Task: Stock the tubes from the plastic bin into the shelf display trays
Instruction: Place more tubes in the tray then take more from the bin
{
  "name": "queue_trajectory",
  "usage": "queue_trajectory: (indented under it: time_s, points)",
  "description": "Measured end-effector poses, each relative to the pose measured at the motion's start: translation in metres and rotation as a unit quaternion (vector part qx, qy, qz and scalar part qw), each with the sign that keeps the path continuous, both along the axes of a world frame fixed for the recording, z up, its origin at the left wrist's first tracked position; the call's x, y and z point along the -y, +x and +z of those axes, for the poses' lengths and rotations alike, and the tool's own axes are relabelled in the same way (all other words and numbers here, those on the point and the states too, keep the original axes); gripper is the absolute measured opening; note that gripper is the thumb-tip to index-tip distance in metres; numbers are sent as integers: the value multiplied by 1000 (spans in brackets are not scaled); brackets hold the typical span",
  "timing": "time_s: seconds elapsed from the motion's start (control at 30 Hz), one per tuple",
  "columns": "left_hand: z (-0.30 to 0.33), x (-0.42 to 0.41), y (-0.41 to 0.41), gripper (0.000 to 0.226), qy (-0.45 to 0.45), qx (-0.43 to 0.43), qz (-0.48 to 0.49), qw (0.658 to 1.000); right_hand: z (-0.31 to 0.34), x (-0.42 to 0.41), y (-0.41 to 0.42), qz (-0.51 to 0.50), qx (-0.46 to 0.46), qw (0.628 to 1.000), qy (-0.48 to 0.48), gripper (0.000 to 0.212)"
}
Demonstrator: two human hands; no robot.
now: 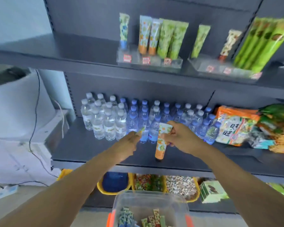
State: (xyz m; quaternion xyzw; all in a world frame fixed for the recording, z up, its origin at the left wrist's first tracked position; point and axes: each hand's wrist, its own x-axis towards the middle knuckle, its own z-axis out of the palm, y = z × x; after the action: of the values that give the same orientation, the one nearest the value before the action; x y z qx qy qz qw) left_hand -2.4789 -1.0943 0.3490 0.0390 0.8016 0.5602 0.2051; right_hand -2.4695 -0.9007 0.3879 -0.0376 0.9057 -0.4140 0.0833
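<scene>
My right hand [181,136] grips an orange-capped tube [161,143] with a fruit print, cap pointing down, in front of the water bottles. My left hand [127,143] holds another tube [142,129]; only its green and white tip shows past the fingers. The clear plastic bin [147,202] sits at the bottom centre with several tubes [143,217] lying inside. On the upper shelf stand two clear display trays, the left tray [148,62] and the right tray [226,70], each holding upright tubes in blue, orange and green.
Rows of water bottles [138,117] fill the middle shelf behind my hands, with snack bags [252,126] to their right. Yellow tubs of sweets [147,184] sit on the lowest level. A white appliance and cables [34,112] stand at the left.
</scene>
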Motion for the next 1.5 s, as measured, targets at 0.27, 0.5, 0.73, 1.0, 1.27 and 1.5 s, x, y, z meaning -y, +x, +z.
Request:
queue_trajectory:
  time_s: [0.27,0.5,0.73,1.0,1.27,1.5]
  points:
    - [117,16,-8,13,65,-97,6,993,121,5,-1,-15,-127,992,25,20]
    - [176,19,-33,2,34,-232,1,972,182,-1,-29,-8,-202,978,54,14]
    - [222,15,-70,15,0,-288,46,956,227,-12,-77,-1,-266,960,86,16]
    - [259,15,-128,32,-15,-316,51,947,257,4,-129,10,-327,935,139,9]
    - [265,19,-180,26,-49,-344,4,938,256,33,-171,-9,-351,911,216,12]
    - [259,26,-200,26,-56,-357,-9,932,241,39,-191,-20,-323,895,307,22]
